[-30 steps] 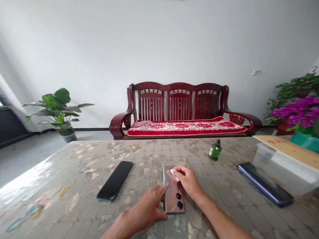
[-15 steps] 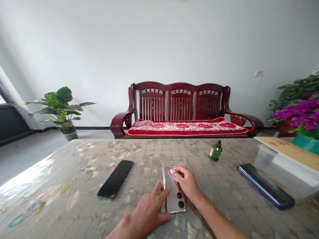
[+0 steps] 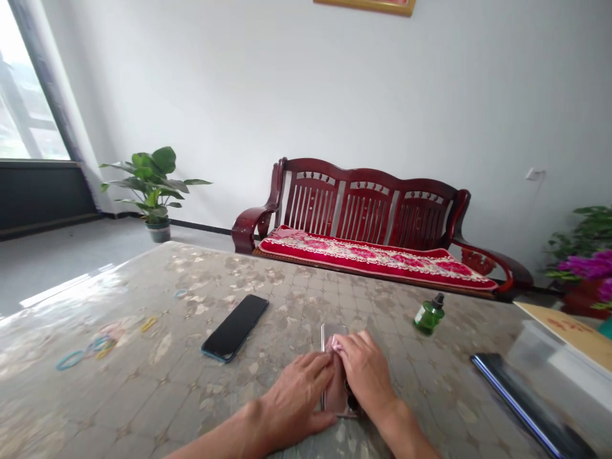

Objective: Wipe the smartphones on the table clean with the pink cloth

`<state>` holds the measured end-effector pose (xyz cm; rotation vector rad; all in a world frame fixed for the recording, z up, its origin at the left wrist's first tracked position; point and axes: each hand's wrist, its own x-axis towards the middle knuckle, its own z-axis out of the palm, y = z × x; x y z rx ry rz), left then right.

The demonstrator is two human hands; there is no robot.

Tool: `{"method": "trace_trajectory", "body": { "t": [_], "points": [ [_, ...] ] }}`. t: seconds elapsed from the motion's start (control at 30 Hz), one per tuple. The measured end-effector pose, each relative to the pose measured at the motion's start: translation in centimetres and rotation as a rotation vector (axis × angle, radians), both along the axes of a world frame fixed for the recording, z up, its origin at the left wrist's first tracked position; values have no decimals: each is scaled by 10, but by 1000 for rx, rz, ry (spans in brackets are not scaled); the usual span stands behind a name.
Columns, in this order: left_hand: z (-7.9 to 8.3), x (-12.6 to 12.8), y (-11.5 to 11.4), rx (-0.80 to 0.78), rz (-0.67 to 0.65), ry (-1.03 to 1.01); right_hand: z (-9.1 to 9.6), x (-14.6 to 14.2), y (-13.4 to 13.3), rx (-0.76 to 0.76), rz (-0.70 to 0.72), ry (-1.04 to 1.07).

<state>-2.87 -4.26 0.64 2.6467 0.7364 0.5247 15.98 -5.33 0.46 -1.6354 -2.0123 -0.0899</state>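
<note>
A phone [image 3: 336,400] lies back side up on the table, its shiny back pinkish silver, with dark round camera lenses at the near right corner. My left hand [image 3: 296,392] holds it along the left side, fingers over the edge and thumb by the near end. Between the fingertips of my right hand [image 3: 370,376] is a small pink cloth [image 3: 336,344], pressed to the phone's back. That hand covers the phone's right side and part of the lenses. To the left lies a second phone [image 3: 235,328], black screen up.
A green bottle [image 3: 429,315] with a black cap stands at the right. Beyond it are a dark blue-edged phone [image 3: 526,405] and a clear plastic box [image 3: 549,360] topped with a tan sheet. Several coloured rubber bands [image 3: 69,361] lie left. Behind the table is a red wooden bench [image 3: 253,223].
The view has turned and tilted. My left fingers have moved further up the phone. My right hand now lies lower over its right side, still pinching the pink cloth.
</note>
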Motion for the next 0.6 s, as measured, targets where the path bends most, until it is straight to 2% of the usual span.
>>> {"method": "trace_trajectory", "body": {
  "t": [0.1,0.23,0.33,0.47,0.6],
  "points": [
    [0,1,-1,-4,1,2,2,-2,-2,31,-38,-111],
    [2,2,-2,33,-13,3,5,-5,-3,-6,-45,-177],
    [4,2,-2,45,-18,11,7,-5,-1,-9,-8,-137],
    [7,2,-1,27,-19,29,11,-4,4,-81,124,-36],
    [5,2,-2,47,-12,-7,14,-1,7,-135,153,25]
  ]
}}
